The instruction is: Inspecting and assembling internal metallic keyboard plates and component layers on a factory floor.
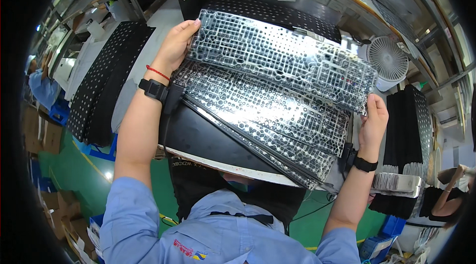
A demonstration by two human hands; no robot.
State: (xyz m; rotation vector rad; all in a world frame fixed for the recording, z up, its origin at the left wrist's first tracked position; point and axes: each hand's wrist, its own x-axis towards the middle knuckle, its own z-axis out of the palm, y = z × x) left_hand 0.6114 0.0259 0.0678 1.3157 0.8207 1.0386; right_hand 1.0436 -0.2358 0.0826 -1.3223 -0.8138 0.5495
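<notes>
A clear keyboard membrane sheet (282,58) with dark dots and pale traces hangs stretched between my two hands, slanting down to the right. At its upper left corner my left hand (174,44) is closed, thumb and fingers pinching the edge. My right hand (375,119) pinches the lower right corner. Beneath it, partly hidden by it, more keyboard membrane sheets (248,107) lie overlapping on the black work surface (203,137). Thin dark strips (238,135) run diagonally across their near side.
A white fan (387,58) stands at the back right. Black dotted sheets (101,70) lie in a stack on the left, and more black pieces (404,130) on the right. Beside my right wrist is a bundle of pale, thin pieces (396,183). Another person (43,88) is at far left.
</notes>
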